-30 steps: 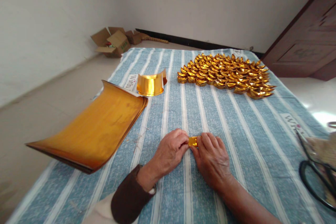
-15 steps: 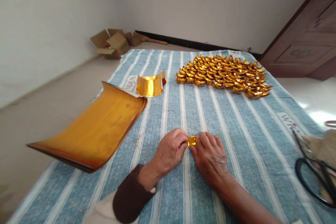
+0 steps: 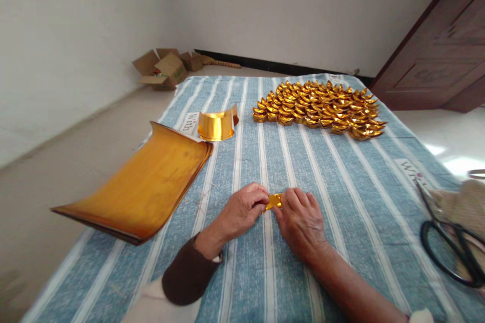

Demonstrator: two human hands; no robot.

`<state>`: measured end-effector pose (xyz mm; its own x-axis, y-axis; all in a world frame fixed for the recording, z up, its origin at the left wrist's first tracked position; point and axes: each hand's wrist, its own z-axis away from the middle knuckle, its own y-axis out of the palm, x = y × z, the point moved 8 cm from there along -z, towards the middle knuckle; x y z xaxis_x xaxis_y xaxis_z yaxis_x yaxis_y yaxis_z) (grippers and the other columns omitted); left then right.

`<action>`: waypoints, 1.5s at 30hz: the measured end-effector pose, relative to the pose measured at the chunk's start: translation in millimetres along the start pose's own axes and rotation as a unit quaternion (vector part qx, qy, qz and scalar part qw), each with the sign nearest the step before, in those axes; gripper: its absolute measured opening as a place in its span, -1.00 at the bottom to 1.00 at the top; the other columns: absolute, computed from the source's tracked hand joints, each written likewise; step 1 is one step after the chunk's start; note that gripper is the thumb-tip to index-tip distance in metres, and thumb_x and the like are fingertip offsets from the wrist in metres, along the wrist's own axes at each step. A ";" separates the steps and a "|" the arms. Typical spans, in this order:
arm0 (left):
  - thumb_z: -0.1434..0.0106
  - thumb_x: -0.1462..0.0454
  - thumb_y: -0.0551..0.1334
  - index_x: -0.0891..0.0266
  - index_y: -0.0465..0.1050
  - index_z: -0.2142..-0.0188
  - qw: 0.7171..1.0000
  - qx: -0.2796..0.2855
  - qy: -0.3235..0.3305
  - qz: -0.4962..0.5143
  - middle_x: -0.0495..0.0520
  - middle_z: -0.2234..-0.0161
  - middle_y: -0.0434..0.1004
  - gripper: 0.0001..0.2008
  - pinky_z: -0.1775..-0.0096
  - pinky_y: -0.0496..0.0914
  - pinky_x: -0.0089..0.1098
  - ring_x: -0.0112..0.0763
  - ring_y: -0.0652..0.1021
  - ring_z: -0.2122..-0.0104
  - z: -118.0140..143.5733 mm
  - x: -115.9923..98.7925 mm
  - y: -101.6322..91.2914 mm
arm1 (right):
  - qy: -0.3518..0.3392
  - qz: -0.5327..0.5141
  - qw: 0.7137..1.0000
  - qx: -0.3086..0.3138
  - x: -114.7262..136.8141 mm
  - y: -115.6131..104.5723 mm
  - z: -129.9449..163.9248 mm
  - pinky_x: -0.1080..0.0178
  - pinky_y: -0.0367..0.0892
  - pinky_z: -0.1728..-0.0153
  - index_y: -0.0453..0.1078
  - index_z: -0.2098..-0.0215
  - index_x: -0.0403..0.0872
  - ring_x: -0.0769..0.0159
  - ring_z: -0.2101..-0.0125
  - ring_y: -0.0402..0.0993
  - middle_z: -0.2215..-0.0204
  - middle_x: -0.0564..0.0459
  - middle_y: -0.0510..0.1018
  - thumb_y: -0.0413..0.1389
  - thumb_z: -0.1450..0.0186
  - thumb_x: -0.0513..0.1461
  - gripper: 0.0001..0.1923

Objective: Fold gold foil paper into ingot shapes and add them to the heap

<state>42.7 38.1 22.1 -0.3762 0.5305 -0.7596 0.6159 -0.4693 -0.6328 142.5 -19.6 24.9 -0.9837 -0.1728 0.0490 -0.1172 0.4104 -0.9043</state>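
My left hand (image 3: 242,211) and my right hand (image 3: 300,221) meet at the middle of a blue-and-white striped cloth (image 3: 341,176). Between their fingertips they pinch a small folded piece of gold foil paper (image 3: 274,201), mostly hidden by the fingers. A stack of large gold foil sheets (image 3: 146,184) lies to the left, its far edge curling up. A curled gold strip (image 3: 215,125) stands beyond the stack. Many folded gold ingots (image 3: 322,109) are laid out in rows at the far right of the cloth.
Black-handled scissors (image 3: 447,247) lie at the right edge beside a beige cloth item (image 3: 460,207). Open cardboard boxes (image 3: 162,68) sit on the floor by the far wall. A dark wooden door (image 3: 439,55) stands at the right.
Both hands stay together on the gold piece, shifting only slightly; the piece tilts a little. The view has tipped down a bit.
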 end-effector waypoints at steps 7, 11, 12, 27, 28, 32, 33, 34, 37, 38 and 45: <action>-0.22 0.47 0.14 0.23 0.51 0.29 0.999 0.030 0.020 -0.014 0.05 0.22 0.55 -0.80 0.13 0.45 -0.35 -0.38 0.55 0.19 -1.8 -4.3 -4.6 | 0.000 0.011 1.000 0.004 1.0 1.7 -0.3 0.10 0.19 0.21 0.41 0.28 -0.09 0.14 0.24 0.32 0.34 -0.03 0.49 0.08 -0.37 -0.17 -0.85; -0.32 0.43 0.07 0.28 0.50 0.23 0.991 -0.052 0.059 -0.107 0.11 0.23 0.56 -0.78 0.13 0.49 -0.27 -0.31 0.55 0.19 1.8 -20.0 -13.0 | 0.000 0.008 1.000 -0.001 1.4 1.1 -0.6 0.08 0.19 0.20 0.42 0.27 -0.10 0.13 0.22 0.32 0.31 -0.05 0.50 0.07 -0.38 -0.17 -0.83; -0.34 0.41 0.05 0.30 0.49 0.20 0.984 -0.076 0.075 -0.145 0.15 0.21 0.56 -0.77 0.13 0.49 -0.22 -0.28 0.55 0.17 4.4 -25.9 -12.9 | -0.001 0.006 1.000 0.000 1.6 1.4 -0.7 0.08 0.19 0.19 0.43 0.27 -0.09 0.13 0.22 0.32 0.32 -0.05 0.49 0.06 -0.39 -0.18 -0.83; -0.46 0.34 -0.10 0.39 0.26 -0.19 0.951 -0.022 0.141 -0.273 0.27 -0.15 0.40 -0.61 -0.06 0.40 -0.08 -0.17 0.43 -0.11 27.2 -31.5 28.0 | -0.002 -0.031 0.999 -0.019 0.7 3.8 5.7 -0.03 0.26 0.06 0.47 0.14 -0.18 0.03 0.09 0.34 0.16 -0.14 0.53 -0.03 -0.36 -0.29 -0.75; -0.47 0.34 -0.10 0.39 0.26 -0.20 0.951 -0.018 0.141 -0.276 0.27 -0.15 0.40 -0.61 -0.06 0.40 -0.08 -0.17 0.42 -0.12 27.0 -31.9 28.0 | -0.001 -0.031 0.999 -0.018 0.7 3.8 6.2 -0.04 0.26 0.06 0.46 0.11 -0.18 0.02 0.08 0.34 0.15 -0.14 0.54 -0.03 -0.36 -0.29 -0.74; -0.47 0.35 -0.12 0.39 0.27 -0.18 0.949 -0.011 0.139 -0.284 0.26 -0.14 0.41 -0.61 -0.05 0.40 -0.08 -0.17 0.42 -0.11 25.4 -35.0 27.3 | 0.008 -0.048 0.999 -0.010 -2.3 3.5 8.4 -0.05 0.27 0.02 0.42 0.04 -0.17 0.03 0.05 0.37 0.08 -0.14 0.54 -0.03 -0.36 -0.27 -0.72; -0.47 0.35 -0.12 0.39 0.26 -0.19 0.948 -0.010 0.138 -0.286 0.26 -0.14 0.41 -0.61 -0.05 0.40 -0.08 -0.16 0.42 -0.11 24.9 -35.5 27.1 | 0.009 -0.057 0.998 -0.005 -4.0 3.6 9.0 -0.05 0.26 0.00 0.41 0.01 -0.17 0.03 0.03 0.37 0.05 -0.14 0.53 -0.02 -0.36 -0.25 -0.71; -0.47 0.35 -0.11 0.39 0.25 -0.20 0.948 -0.008 0.137 -0.287 0.26 -0.14 0.41 -0.61 -0.05 0.39 -0.08 -0.16 0.41 -0.11 24.4 -35.8 27.1 | 0.008 -0.067 0.998 0.001 -6.1 3.9 9.6 -0.05 0.26 -0.03 0.39 -0.01 -0.17 0.04 0.01 0.37 0.03 -0.14 0.53 0.00 -0.36 -0.24 -0.70; -0.47 0.35 -0.11 0.37 0.22 -0.22 0.947 0.004 0.138 -0.289 0.25 -0.15 0.40 -0.60 -0.04 0.38 -0.10 -0.17 0.40 -0.11 23.3 -35.4 28.4 | -0.011 -0.104 0.994 0.024 -14.0 4.7 12.2 -0.03 0.26 -0.09 0.36 -0.06 -0.16 0.06 -0.04 0.36 -0.02 -0.11 0.51 0.03 -0.35 -0.23 -0.66; -0.47 0.36 -0.11 0.36 0.23 -0.22 0.946 0.007 0.140 -0.291 0.24 -0.14 0.40 -0.60 -0.03 0.38 -0.11 -0.17 0.40 -0.11 23.2 -35.1 28.9 | -0.021 -0.118 0.992 0.029 -17.3 4.5 13.4 -0.02 0.26 -0.10 0.35 -0.07 -0.15 0.08 -0.05 0.36 -0.03 -0.10 0.50 0.04 -0.35 -0.23 -0.65; -0.44 0.39 -0.09 0.37 0.28 -0.17 0.940 0.011 0.148 -0.307 0.26 -0.12 0.42 -0.62 -0.01 0.36 -0.07 -0.13 0.40 -0.09 23.8 -31.6 31.5 | -0.038 -0.150 0.988 0.008 -38.4 -3.3 23.9 0.00 0.28 -0.13 0.29 -0.16 -0.19 0.08 -0.16 0.29 -0.13 -0.18 0.43 0.00 -0.38 -0.22 -0.60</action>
<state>57.5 -10.3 22.6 -0.4444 0.8781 -0.1773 0.3305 -0.0233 -0.9435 183.9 -35.7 15.9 -0.8919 -0.3519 0.2842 -0.3990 0.3162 -0.8607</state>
